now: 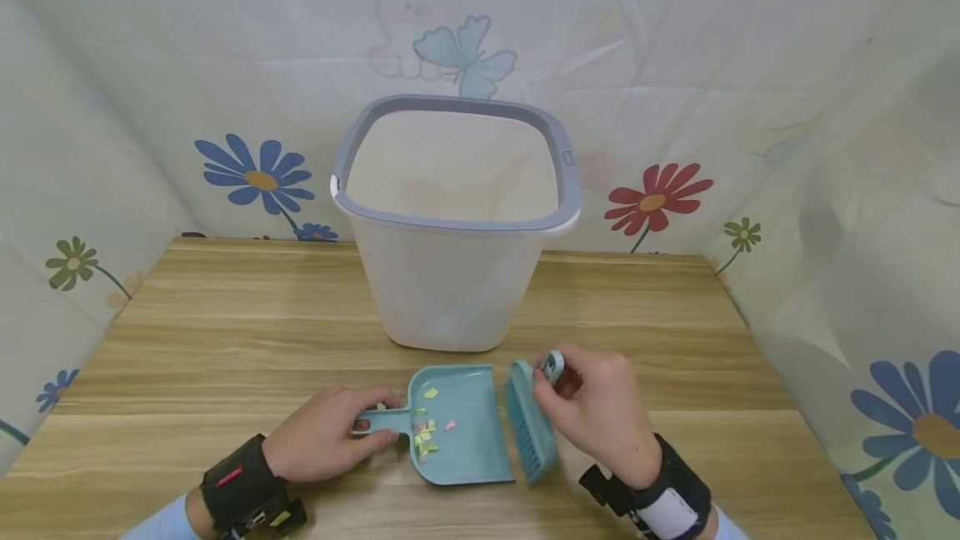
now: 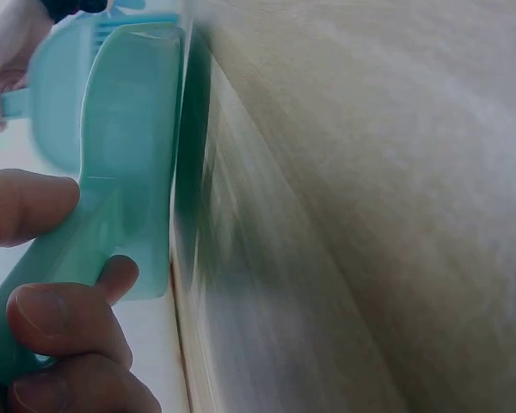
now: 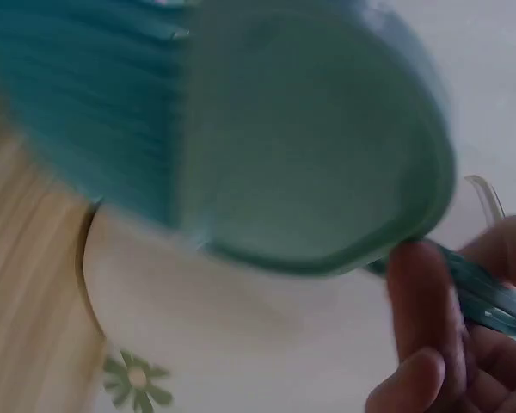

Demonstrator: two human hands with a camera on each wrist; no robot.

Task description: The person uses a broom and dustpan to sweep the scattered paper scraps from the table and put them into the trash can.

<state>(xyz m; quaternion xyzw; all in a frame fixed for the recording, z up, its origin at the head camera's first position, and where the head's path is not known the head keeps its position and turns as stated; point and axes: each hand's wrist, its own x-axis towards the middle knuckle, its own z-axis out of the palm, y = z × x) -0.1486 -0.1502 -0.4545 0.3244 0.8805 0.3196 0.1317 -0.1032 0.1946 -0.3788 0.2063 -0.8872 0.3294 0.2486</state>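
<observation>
A teal dustpan [image 1: 468, 432] lies on the wooden table with its handle to the left and its straight front edge to the right. Small yellow and pink scraps [image 1: 426, 433] are gathered mostly near its handle side. My left hand [image 1: 330, 432] grips the dustpan's handle, fingers and thumb around it in the left wrist view. My right hand [image 1: 600, 407] holds a teal hand brush [image 1: 531, 427] by its handle. The brush stands just right of the dustpan's front edge, bristles facing the pan. In the right wrist view the brush [image 3: 318, 146] fills the upper part.
A tall white bin [image 1: 450, 290] with a grey-blue rim stands behind the dustpan. The wooden table [image 1: 225, 315] meets a curtain [image 1: 285, 82] printed with flowers at the back and sides. Both wrists wear black straps with cameras.
</observation>
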